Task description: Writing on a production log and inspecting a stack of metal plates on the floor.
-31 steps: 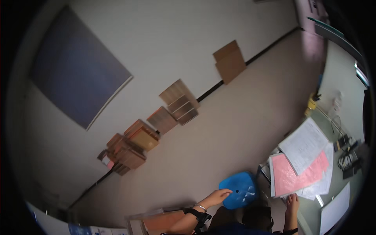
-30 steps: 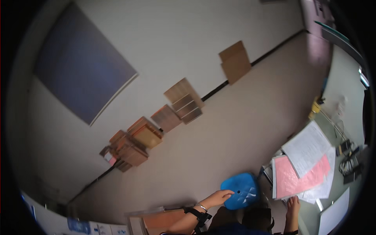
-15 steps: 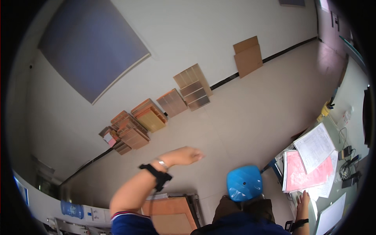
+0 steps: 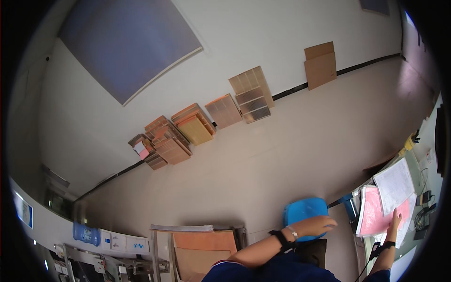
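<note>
My left hand [image 4: 314, 226], with a black strap and a silver-coloured band at the wrist, hangs over the blue stool [image 4: 304, 207] and covers part of its seat. Its fingers are loosely stretched to the right, and nothing shows in them. On the right, my right hand [image 4: 395, 223] reaches over the desk with fingers extended at the pink sheets [image 4: 371, 207]. Whether the fingertips press on the paper I cannot tell. A white printed sheet [image 4: 393, 184] lies over the upper part of the pink ones. A black strap circles my right wrist too.
Flat cardboard panels [image 4: 174, 151] lean along the far wall, with a folded brown carton [image 4: 321, 68] farther right. Near my left arm stands a stack of boards [image 4: 204, 244] in a metal frame. Black cables [image 4: 424, 214] lie on the desk. A blue water bottle [image 4: 86, 233] is at lower left.
My left hand has swung right and down, from above the floor to over the stool. My right hand has moved up and right onto the papers. The view has shifted too.
</note>
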Demonstrator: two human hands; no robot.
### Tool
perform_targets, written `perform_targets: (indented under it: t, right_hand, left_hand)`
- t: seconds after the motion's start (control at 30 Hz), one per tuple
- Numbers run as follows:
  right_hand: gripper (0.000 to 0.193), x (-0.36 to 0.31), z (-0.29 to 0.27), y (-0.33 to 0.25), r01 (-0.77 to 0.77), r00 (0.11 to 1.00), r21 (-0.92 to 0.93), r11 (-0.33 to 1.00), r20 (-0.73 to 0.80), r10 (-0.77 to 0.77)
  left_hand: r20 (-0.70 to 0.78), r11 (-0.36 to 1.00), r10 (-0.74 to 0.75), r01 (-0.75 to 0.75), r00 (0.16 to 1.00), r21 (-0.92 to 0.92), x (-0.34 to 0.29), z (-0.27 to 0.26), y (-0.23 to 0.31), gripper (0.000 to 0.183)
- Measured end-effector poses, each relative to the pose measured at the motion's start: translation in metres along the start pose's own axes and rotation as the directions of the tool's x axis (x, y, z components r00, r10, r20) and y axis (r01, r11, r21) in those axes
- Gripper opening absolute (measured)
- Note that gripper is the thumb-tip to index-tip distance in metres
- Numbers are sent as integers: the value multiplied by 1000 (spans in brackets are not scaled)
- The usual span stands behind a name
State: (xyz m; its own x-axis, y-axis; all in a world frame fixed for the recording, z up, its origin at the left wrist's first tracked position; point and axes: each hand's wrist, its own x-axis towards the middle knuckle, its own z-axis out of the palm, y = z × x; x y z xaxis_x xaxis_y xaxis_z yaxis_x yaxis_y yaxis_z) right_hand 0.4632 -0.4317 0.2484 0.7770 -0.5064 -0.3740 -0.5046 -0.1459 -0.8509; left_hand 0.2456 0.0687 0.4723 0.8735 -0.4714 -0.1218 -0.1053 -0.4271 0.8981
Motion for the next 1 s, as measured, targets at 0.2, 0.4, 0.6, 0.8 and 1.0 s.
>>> perform_targets:
  t: [0.2,0.4,0.6,0.8,1.0]
  right_hand:
    - [50,23,6,12,490,835,-858,152,411,-365]
    - [97,-13,80,-41,-32,955,-534,845,-266,-131]
    - [38,-56,60,-76,-225,974,92,970,3,226]
    - [41,-152,94,-96,-48,999,340,939,9,48]
    - [39,-317,77,-83,-139,908,418,898,416,-54]
  left_hand:
    - [-268,925,-379,372,886,-80,-124,-29,-61,32]
    - [-332,881,-471,453,817,-135,-224,-10,-124,40]
    - [-193,888,-459,439,867,-139,-152,-28,-86,29]
    - [-41,920,-385,380,922,-95,-94,-50,-58,31]
    - [40,562,-445,314,894,-765,-15,-62,-67,41]
